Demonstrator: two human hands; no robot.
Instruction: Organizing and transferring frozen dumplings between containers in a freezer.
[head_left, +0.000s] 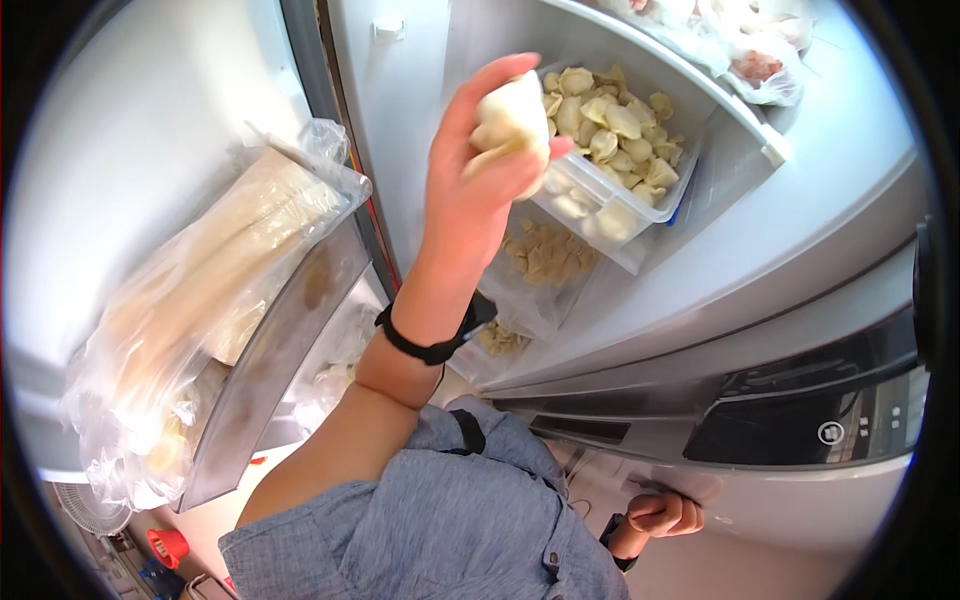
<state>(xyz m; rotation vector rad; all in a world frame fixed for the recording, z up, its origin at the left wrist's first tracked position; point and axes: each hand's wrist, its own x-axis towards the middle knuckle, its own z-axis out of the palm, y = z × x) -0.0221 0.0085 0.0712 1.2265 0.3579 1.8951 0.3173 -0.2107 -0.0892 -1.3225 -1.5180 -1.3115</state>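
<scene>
My left hand (472, 165) is raised in front of the freezer, its fingers curled around several pale dumplings (514, 112). Beyond it, a clear plastic container (622, 206) sits in a door bin, heaped with more dumplings (604, 124). The hand covers the container's left part. A clear bag with small dumplings (551, 251) lies beneath the container. Low on the right, my right hand (666, 515) is curled into a fist close to the grey refrigerator door (795, 510). I see nothing in that fist, though its palm side is hidden. Both wrists wear black straps.
At left, a pulled-out drawer (281, 360) holds a long plastic bag of pale contents (217, 247) that rises above its edge. Bagged meat (757, 67) lies at the upper right. A dark control panel (795, 427) spans the door. A fan (90, 510) stands at the lower left.
</scene>
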